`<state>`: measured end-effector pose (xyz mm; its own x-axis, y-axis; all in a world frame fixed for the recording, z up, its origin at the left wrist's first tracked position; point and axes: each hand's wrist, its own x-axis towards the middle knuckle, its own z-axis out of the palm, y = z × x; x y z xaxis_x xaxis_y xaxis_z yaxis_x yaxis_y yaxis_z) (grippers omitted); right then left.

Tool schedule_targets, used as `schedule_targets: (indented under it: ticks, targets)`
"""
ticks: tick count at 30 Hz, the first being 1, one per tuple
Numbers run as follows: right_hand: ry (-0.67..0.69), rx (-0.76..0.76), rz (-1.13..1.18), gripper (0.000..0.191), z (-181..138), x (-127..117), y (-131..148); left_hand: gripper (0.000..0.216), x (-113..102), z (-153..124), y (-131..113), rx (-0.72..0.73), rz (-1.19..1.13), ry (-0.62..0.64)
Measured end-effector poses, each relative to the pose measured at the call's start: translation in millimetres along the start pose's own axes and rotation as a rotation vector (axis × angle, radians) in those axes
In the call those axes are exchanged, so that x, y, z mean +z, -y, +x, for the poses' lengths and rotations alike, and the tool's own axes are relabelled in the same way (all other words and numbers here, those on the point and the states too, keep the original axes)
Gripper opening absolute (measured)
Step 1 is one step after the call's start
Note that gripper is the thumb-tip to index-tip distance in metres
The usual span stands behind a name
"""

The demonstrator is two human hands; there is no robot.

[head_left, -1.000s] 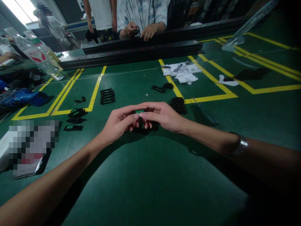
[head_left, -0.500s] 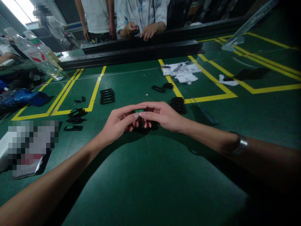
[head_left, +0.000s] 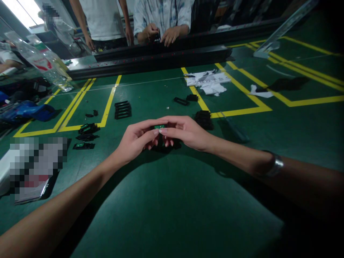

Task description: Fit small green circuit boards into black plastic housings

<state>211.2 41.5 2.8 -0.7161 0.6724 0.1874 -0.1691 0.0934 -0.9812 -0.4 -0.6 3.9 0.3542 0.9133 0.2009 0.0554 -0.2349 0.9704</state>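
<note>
I see green on the board [head_left: 159, 127], with small pale specks. The table [head_left: 174, 200] reads deep green to me, crossed by stripes of yellow tape [head_left: 239, 113]. The frames [head_left: 123, 110] are black; two parts [head_left: 84, 146] are black with green patches. My feed gives me white paper [head_left: 205, 79] with dark print, a clear bottle [head_left: 44, 64] with a red mark, and a blue bundle [head_left: 33, 111]. The rail [head_left: 161, 60] is black, dotted red. One shirt [head_left: 165, 16] is white with what seems, in this dim light, a blotchy blue pattern. The bracelet [head_left: 277, 163] shines silver.
</note>
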Motion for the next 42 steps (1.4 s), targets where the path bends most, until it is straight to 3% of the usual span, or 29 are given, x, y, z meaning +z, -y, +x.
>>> schedule_targets:
  ticks: [24,35,42]
  targets:
    - [0.008,-0.010,0.033,0.022,-1,0,-1,0.032,-1,0,1,-0.007,-0.013,0.000]
    - [-0.155,-0.008,-0.123,0.051,-3,13,2,0.028,1,3,4,-0.022,-0.019,-0.083]
    - [-0.189,-0.045,-0.126,0.048,-4,16,1,0.025,5,4,-1,-0.038,0.005,-0.094]
